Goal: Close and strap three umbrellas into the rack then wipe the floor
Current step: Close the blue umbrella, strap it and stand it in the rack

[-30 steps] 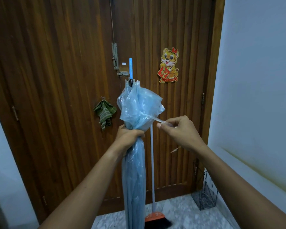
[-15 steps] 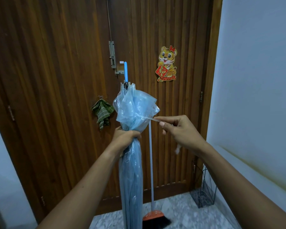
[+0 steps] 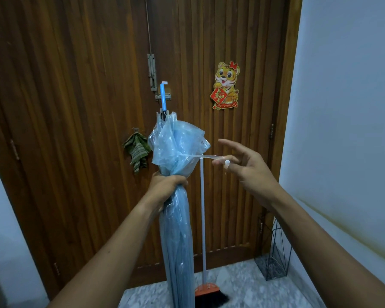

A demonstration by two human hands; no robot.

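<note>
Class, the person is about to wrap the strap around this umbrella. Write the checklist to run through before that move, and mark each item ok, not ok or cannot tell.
1. Canopy gathered: ok below the left hand gripping the umbrella; not ok above, where the folds bulge loose.
2. Strap pulled out straight: ok.
3. Strap end held: ok, in the right hand, white snap showing.
4. Matching snap on the canopy: cannot tell.
5. Rack ready: cannot tell, contents unclear.
6. Broom clear of the strap: cannot tell; its handle stands just behind.
</note>
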